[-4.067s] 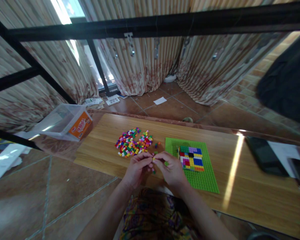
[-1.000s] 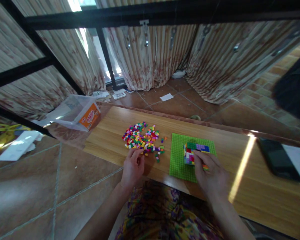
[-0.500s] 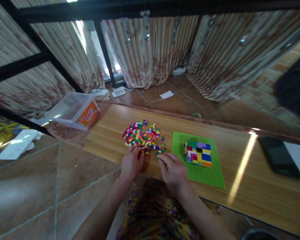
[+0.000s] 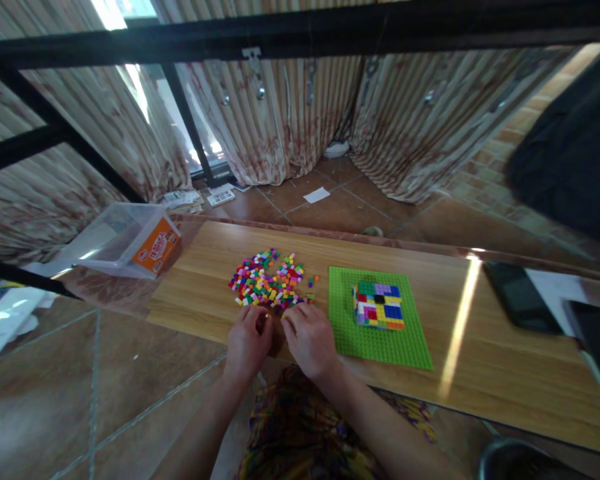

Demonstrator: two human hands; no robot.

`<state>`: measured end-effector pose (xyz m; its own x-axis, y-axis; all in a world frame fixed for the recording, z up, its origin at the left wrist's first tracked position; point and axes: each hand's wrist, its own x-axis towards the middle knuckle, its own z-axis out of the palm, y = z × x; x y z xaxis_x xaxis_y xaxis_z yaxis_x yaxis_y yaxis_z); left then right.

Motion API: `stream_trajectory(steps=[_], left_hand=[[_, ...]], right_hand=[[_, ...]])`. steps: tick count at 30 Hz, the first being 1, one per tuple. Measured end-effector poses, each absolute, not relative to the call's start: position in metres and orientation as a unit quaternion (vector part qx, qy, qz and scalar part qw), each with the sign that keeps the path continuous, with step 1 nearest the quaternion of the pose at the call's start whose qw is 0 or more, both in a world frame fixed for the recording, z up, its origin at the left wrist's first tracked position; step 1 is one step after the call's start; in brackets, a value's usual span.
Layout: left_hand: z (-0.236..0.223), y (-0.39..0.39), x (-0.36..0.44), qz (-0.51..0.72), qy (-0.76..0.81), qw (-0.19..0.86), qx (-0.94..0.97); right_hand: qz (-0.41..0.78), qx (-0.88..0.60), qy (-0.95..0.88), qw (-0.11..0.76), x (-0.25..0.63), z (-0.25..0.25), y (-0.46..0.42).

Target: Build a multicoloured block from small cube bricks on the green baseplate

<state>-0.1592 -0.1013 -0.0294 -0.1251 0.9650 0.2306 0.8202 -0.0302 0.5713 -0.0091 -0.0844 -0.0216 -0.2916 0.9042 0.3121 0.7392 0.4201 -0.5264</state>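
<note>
At the near edge of a loose pile of small coloured building bricks (image 4: 270, 277), my two hands work close together. My left hand (image 4: 250, 340) has thumb and forefinger curled into a pinch; a tiny pale speck shows at the tips, too small to name. The fingers of my right hand (image 4: 310, 339) are bent and pressed together, with a bit of yellow, seemingly a building brick, at their tips. To the right lies a green baseplate (image 4: 380, 353), bearing a boxy multicoloured brick build (image 4: 379, 307) with a black piece on top.
The wooden board (image 4: 195, 280) carries all this. A clear plastic bin (image 4: 115, 233) with an orange label stands at the left. Dark flat devices (image 4: 523, 297) and white paper (image 4: 555, 293) lie at the right. A black metal bar (image 4: 300, 40) crosses above, before curtains.
My right hand has moved left, away from the baseplate side and close to my left hand. The camera view has shifted to the right. The brick build looks the same.
</note>
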Motion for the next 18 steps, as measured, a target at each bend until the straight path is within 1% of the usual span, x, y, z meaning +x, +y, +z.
stream_trajectory(steps=[3, 6, 8, 10, 14, 18], left_hand=[[-0.032, -0.1, -0.157, 0.303, 0.684, 0.101, 0.656], [-0.034, -0.098, -0.156, 0.287, 0.69, 0.085, 0.659], [-0.034, -0.096, -0.156, 0.276, 0.694, 0.079, 0.66], [-0.035, -0.095, -0.156, 0.275, 0.694, 0.071, 0.662], [-0.037, -0.093, -0.156, 0.282, 0.688, 0.051, 0.666], [-0.037, -0.093, -0.155, 0.278, 0.69, 0.025, 0.668]], right_hand=[[0.229, -0.523, -0.731, 0.375, 0.019, -0.012, -0.094], [0.288, -0.574, -0.642, 0.419, 0.06, -0.004, -0.103], [0.293, -0.614, -0.582, 0.446, 0.092, -0.002, -0.106], [0.258, -0.651, -0.534, 0.474, 0.121, -0.003, -0.105], [0.194, -0.681, -0.538, 0.457, 0.157, -0.002, -0.095], [0.141, -0.695, -0.576, 0.407, 0.158, -0.001, -0.085]])
